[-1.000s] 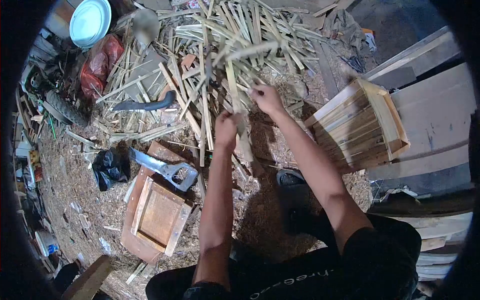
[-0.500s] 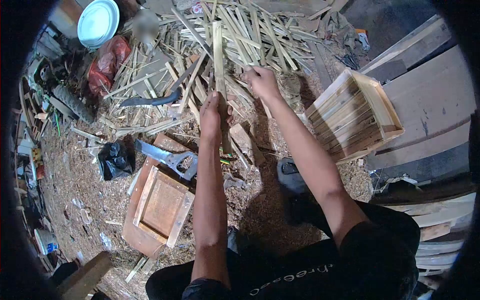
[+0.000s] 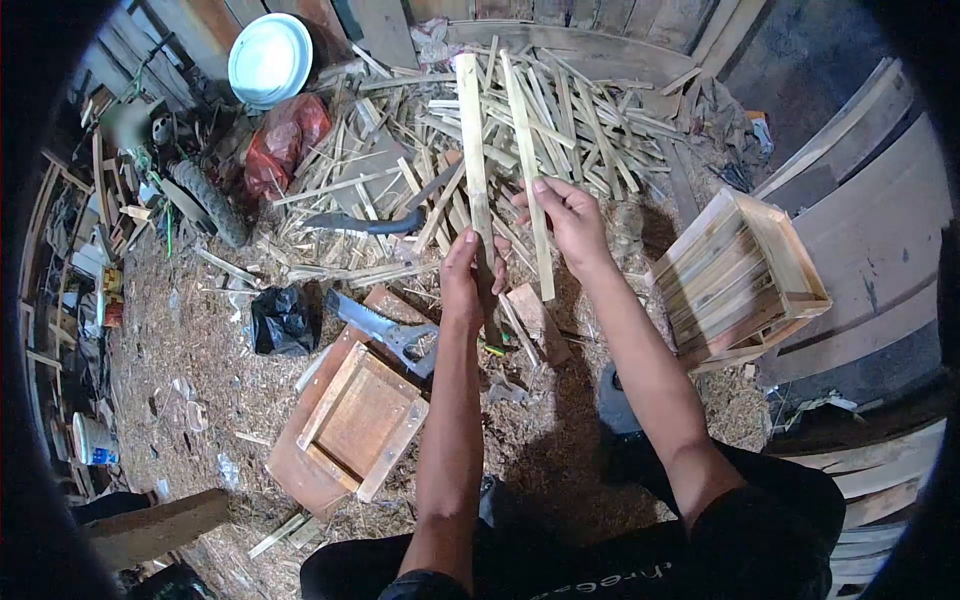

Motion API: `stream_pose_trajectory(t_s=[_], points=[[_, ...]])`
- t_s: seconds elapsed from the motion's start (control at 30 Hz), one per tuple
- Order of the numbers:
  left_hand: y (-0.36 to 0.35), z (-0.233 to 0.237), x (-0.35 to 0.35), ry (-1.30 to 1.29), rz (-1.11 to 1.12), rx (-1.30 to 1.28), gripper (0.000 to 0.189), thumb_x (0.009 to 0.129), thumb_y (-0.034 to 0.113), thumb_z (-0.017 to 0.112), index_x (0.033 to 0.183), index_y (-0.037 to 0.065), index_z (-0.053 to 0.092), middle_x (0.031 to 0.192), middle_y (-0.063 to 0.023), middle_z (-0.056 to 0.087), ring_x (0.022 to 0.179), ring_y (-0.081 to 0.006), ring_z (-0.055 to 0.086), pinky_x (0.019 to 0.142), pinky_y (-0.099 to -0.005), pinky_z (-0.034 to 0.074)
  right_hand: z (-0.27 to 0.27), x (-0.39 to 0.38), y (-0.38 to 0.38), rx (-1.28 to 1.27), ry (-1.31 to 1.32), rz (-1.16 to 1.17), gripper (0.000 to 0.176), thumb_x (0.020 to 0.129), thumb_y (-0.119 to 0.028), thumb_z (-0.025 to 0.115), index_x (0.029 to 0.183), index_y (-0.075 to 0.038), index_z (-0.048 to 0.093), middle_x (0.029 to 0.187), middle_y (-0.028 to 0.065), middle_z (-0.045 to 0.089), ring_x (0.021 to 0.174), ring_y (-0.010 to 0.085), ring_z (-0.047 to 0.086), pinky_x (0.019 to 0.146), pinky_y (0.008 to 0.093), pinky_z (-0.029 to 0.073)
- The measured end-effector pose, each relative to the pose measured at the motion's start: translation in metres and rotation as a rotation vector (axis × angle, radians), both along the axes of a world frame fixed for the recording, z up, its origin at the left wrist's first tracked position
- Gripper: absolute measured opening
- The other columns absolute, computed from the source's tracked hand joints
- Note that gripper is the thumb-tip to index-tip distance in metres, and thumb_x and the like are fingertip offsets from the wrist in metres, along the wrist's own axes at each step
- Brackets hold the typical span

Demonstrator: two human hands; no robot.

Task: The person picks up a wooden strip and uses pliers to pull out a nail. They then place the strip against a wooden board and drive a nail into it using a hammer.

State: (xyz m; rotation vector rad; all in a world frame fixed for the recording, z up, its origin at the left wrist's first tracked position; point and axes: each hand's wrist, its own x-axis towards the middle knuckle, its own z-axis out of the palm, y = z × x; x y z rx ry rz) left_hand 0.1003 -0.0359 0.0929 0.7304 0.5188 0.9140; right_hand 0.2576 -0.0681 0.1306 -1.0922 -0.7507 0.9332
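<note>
My left hand (image 3: pixel 472 275) is closed around a long flat wooden strip (image 3: pixel 470 120), which stands nearly upright in view with its lower end below the hand. My right hand (image 3: pixel 568 222) pinches a second, thinner wooden strip (image 3: pixel 522 130) slightly to the right. The two strips run side by side with a gap between them. Beyond both hands lies a large pile of loose wooden strips (image 3: pixel 590 120). Below and left of my left hand, a handsaw (image 3: pixel 385 330) rests by a small framed wooden panel (image 3: pixel 365 415).
A slatted wooden crate (image 3: pixel 735 270) stands to the right, beside broad boards (image 3: pixel 860 250). A curved dark-handled tool (image 3: pixel 365 222) lies left of the strips. Further left are a black plastic bag (image 3: pixel 284 322), a red bag (image 3: pixel 288 140) and a pale basin (image 3: pixel 270 60). Wood shavings cover the ground.
My right hand now holds a thin strip apart from the left one, where it was raised beside the pile before. The camera view has shifted, so the surroundings sit lower and further right.
</note>
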Motion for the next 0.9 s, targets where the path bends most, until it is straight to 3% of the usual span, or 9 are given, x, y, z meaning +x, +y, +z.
stream_pose_trajectory(t_s=[0.47,0.57,0.67,0.7,0.8,0.9], points=[[-0.003,0.011,-0.001,-0.001,0.012,0.042,0.032,0.097,0.028,0.046,0.115,0.001,0.053,0.086,-0.0083,0.063,0.051,-0.012,0.052,0.042,-0.0239,0.039,0.006,-0.006,0.001,-0.046,-0.047,-0.017,0.027,0.098,-0.021,0.053,0.107,0.002,0.062,0.087,0.0094,0.069,0.068,0.0127,0.063,0.066,0.0248,0.051],[-0.002,0.008,-0.001,-0.004,-0.017,0.066,0.031,0.095,0.031,0.051,0.107,0.003,0.054,0.083,-0.0069,0.06,0.054,-0.0123,0.052,0.041,-0.0232,0.036,0.0,-0.002,0.005,-0.02,-0.134,-0.069,0.028,0.095,-0.021,0.057,0.11,0.003,0.062,0.096,0.0105,0.069,0.084,0.0154,0.065,0.073,0.0274,0.052],[-0.002,0.004,0.0,0.001,0.009,0.07,0.032,0.094,0.033,0.052,0.107,0.003,0.054,0.082,-0.006,0.06,0.055,-0.0112,0.052,0.042,-0.0225,0.037,-0.022,-0.001,0.014,-0.018,-0.802,-0.477,0.033,0.094,-0.02,0.058,0.118,0.003,0.058,0.111,0.0137,0.064,0.103,0.0188,0.061,0.087,0.0273,0.047],[-0.002,0.006,0.001,0.015,0.017,0.062,0.033,0.094,0.033,0.052,0.108,0.003,0.054,0.082,-0.0059,0.06,0.055,-0.0111,0.052,0.042,-0.0223,0.037,-0.014,-0.002,0.01,-0.015,-0.696,-0.377,0.035,0.092,-0.018,0.061,0.121,0.002,0.057,0.122,0.0147,0.059,0.114,0.0189,0.054,0.093,0.0295,0.045],[-0.005,0.01,0.001,0.045,0.027,0.045,0.035,0.093,0.034,0.053,0.11,0.003,0.054,0.083,-0.0059,0.06,0.056,-0.0107,0.052,0.044,-0.0216,0.038,0.002,-0.01,0.008,-0.006,-0.437,-0.188,0.032,0.092,-0.015,0.061,0.119,0.002,0.058,0.118,0.0131,0.062,0.109,0.0167,0.057,0.092,0.0283,0.046],[-0.003,0.003,-0.001,0.02,0.004,0.045,0.036,0.094,0.03,0.052,0.118,0.002,0.052,0.086,-0.0077,0.062,0.056,-0.0111,0.053,0.045,-0.0219,0.039,0.015,-0.017,0.01,0.007,-0.328,-0.146,0.028,0.093,-0.014,0.06,0.116,0.001,0.061,0.108,0.01,0.065,0.101,0.0148,0.06,0.09,0.0272,0.046]])
